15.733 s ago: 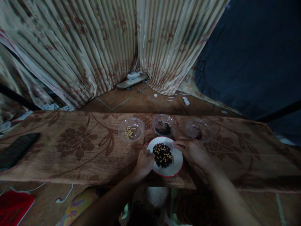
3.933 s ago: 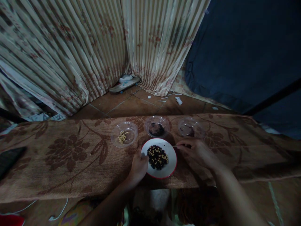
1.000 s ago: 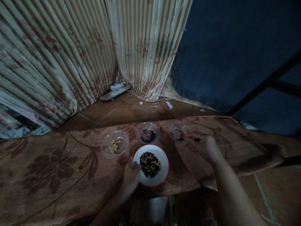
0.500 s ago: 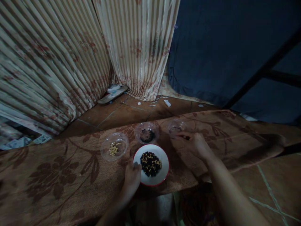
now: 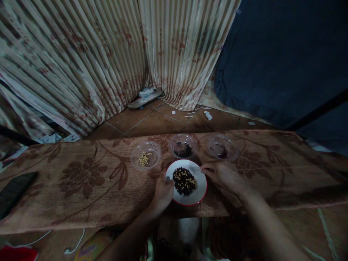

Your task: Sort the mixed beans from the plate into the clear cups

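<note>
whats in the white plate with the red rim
A heap of mixed dark and pale yellow beans lies in the white plate. The left hand covers its left rim; the heap hides its centre.

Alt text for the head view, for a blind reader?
The left hand grips a white plate of mixed dark and pale beans; right hand holds a thin tool over it. Three clear bowls stand behind on floral cloth.

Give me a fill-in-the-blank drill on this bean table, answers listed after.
Behind the white plate stand ___ clear bowls.
Only pale beans lie in the ___ clear bowl.
The left hand touches the plate's rim, which is coloured ___.
The right hand pinches a thin tool above the ___.
Missing: three; left; red; plate.
</note>
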`<state>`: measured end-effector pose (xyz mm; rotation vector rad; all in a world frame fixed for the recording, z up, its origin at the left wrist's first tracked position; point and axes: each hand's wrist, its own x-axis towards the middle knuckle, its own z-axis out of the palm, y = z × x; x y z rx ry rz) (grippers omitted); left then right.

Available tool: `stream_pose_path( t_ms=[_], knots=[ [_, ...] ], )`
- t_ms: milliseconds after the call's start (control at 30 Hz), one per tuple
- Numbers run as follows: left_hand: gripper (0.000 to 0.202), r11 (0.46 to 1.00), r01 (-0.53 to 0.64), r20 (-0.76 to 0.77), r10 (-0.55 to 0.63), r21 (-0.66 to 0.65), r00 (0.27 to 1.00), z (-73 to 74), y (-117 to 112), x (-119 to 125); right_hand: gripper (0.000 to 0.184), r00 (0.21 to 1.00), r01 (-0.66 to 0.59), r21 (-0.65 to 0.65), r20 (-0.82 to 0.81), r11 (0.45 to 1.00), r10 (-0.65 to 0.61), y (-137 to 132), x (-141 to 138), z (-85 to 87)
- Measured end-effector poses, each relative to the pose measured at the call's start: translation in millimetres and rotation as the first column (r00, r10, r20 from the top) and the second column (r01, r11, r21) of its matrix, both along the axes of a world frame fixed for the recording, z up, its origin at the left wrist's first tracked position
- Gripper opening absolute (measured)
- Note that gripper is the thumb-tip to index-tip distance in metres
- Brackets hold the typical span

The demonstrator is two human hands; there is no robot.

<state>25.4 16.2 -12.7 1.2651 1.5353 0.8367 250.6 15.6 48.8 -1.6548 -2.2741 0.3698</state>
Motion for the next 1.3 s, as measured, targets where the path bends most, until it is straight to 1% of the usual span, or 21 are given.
stream_pose_path(
  t_ms=[167,367,467,600,800,967,1167,1300],
  knots=[
    [0.047,1.000,0.018,-0.006,-0.018,0.016,1.000,-0.2,0.4,-0.5,0.023,0.999,-0.024,-0.020,0.046,1.000,0.025,1.0,-7.6,2.2],
    [0.046,0.999,-0.014,0.018,0.015,-0.028,1.000,2.0,0.8,0.4,0.025,0.998,-0.024,-0.023,0.065,0.999,0.025,1.4,-8.8,3.1],
    [0.047,0.999,-0.030,0.024,0.031,-0.042,0.999,2.2,0.7,0.1,0.026,0.998,-0.016,-0.032,0.062,0.999,0.018,0.8,-7.5,4.2],
    [0.046,0.999,-0.020,0.009,0.021,-0.029,1.000,0.5,1.0,-0.5,0.026,0.999,-0.014,-0.036,0.044,0.999,0.015,0.1,-5.4,3.8],
    [0.047,0.999,-0.007,0.000,0.007,-0.033,1.000,-0.3,1.9,0.5,0.022,1.000,0.017,-0.009,0.023,1.000,-0.017,0.2,-2.7,-1.1],
    [0.045,1.000,-0.011,-0.008,0.011,-0.009,1.000,-0.7,1.8,0.8,0.022,1.000,0.004,0.000,0.024,1.000,-0.004,0.5,-3.4,-0.1],
    [0.046,1.000,0.021,0.004,-0.021,-0.017,1.000,2.7,0.7,-0.5,0.023,1.000,0.012,-0.012,0.012,1.000,-0.012,-0.1,-3.2,2.2],
    [0.044,1.000,0.029,0.001,-0.029,0.008,1.000,3.9,0.0,-0.8,0.022,0.999,0.023,-0.017,0.024,1.000,-0.023,-0.3,-1.6,1.3]
  ],
)
